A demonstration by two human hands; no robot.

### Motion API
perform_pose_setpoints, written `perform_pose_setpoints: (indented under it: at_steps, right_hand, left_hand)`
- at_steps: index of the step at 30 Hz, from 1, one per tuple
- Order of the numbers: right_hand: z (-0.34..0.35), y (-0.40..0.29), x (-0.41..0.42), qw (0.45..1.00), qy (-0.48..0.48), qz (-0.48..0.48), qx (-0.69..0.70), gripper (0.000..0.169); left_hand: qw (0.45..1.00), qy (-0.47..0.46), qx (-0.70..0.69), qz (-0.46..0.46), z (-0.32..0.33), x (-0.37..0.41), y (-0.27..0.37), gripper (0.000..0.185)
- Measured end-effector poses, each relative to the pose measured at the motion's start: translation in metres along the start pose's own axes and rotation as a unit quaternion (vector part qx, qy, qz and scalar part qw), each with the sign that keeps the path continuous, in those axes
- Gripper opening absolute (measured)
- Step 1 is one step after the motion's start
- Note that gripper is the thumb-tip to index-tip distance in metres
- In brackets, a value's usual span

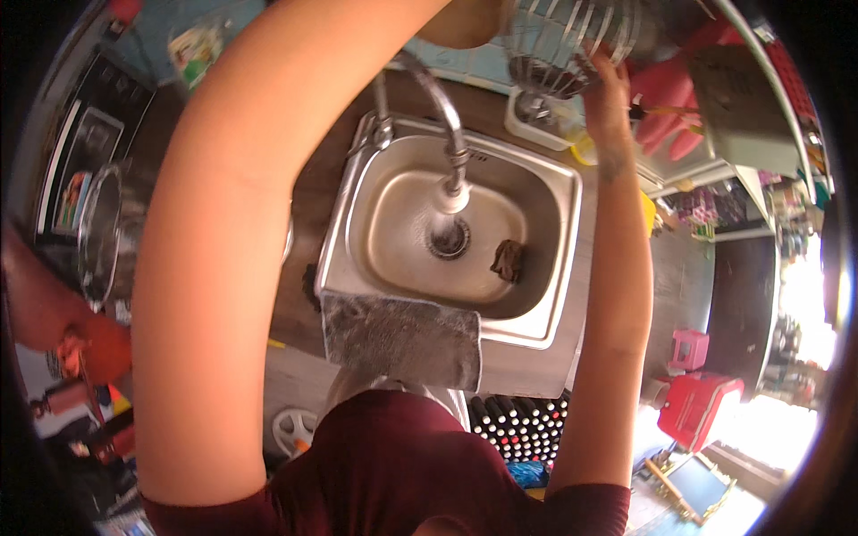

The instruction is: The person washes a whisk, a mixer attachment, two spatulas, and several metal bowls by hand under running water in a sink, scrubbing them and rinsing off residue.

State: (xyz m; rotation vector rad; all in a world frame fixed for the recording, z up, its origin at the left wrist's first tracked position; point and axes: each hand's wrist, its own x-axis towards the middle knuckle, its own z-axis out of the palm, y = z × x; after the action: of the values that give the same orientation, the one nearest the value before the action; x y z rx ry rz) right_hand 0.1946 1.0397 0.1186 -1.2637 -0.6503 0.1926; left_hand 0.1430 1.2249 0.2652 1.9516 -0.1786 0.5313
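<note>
My left arm (208, 268) reaches up past the top edge, and my left hand is out of view. Beside that forearm a brownish rounded shape (462, 27) shows, too cut off to identify. High at the right, my right hand (606, 80) is up against a wire rack (570, 40); whether its fingers grip the wires is unclear. A dark item (536, 77) sits low in the rack. Below, water runs from the curved faucet (449, 127) into the stainless steel sink (402, 268). A crumpled brown cloth (507, 261) lies on the basin's right side.
A grey towel (402, 342) drapes over the sink's front edge. Behind it stands a white plastic container (536, 127) with metal utensils. Pink rubber gloves (670, 114) hang at the right. A clear bowl (100, 234) sits at the left; several bottles (516, 425) are stacked under the counter.
</note>
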Motion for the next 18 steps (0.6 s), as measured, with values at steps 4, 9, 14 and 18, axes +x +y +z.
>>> perform_pose_setpoints:
  at_steps: [4, 9, 14, 18]
  right_hand:
    - [0.009, 0.009, -0.023, 0.999, 0.018, -0.014, 0.044, 0.063]
    - [-0.017, 0.07, -0.113, 0.987, 0.101, 0.113, 0.06, 0.053]
    - [-0.027, 0.18, -0.263, 0.859, -0.195, 0.402, -0.248, 0.045]
    - [-0.028, 0.219, -0.303, 0.624, -0.298, 0.374, -0.618, 0.058]
  left_hand:
    - [0.989, -0.033, 0.144, -0.013, -0.044, -0.129, 0.045, 0.04]
    - [0.913, 0.01, 0.376, -0.16, -0.112, -0.32, 0.046, 0.031]
    - [0.708, -0.077, 0.43, -0.554, -0.127, -0.498, 0.001, 0.07]
    - [0.712, -0.07, 0.438, -0.544, -0.134, -0.535, -0.048, 0.032]
